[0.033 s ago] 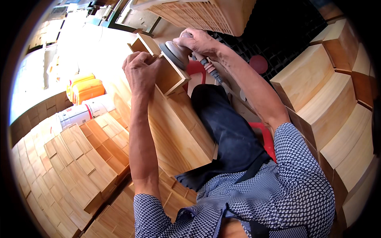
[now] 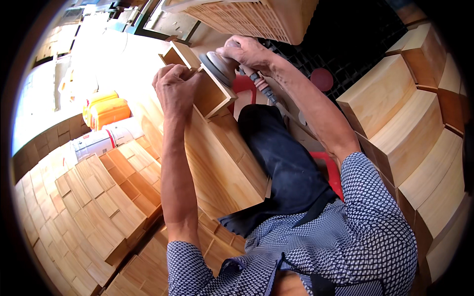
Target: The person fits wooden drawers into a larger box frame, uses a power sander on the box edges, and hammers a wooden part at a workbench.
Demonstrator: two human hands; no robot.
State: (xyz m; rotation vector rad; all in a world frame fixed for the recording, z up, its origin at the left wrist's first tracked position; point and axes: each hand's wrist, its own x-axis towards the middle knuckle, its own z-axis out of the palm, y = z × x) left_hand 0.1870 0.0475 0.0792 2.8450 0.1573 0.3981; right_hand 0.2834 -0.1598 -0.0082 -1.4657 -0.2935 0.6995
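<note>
My left hand (image 2: pixel 174 90) grips the side of a small open wooden box (image 2: pixel 210 93), thumb and fingers wrapped over its wall. My right hand (image 2: pixel 246 52) is closed on a round grey power sander (image 2: pixel 219 66), whose pad lies against the box's upper edge. A hose or cable (image 2: pixel 261 89) trails from the sander toward me. The small box rests on the end of a longer pale wooden box (image 2: pixel 227 163) that leans across my lap beside my dark trousers (image 2: pixel 281 163).
Stacks of small wooden boxes (image 2: pixel 94 197) fill the left and lower left. Large pale wooden boxes (image 2: pixel 395 113) stand at the right. A yellow container (image 2: pixel 106 111), a white canister (image 2: pixel 98 140), a slatted crate (image 2: pixel 252 17), a red disc (image 2: pixel 322 79) and a red stool (image 2: pixel 328 165) are nearby.
</note>
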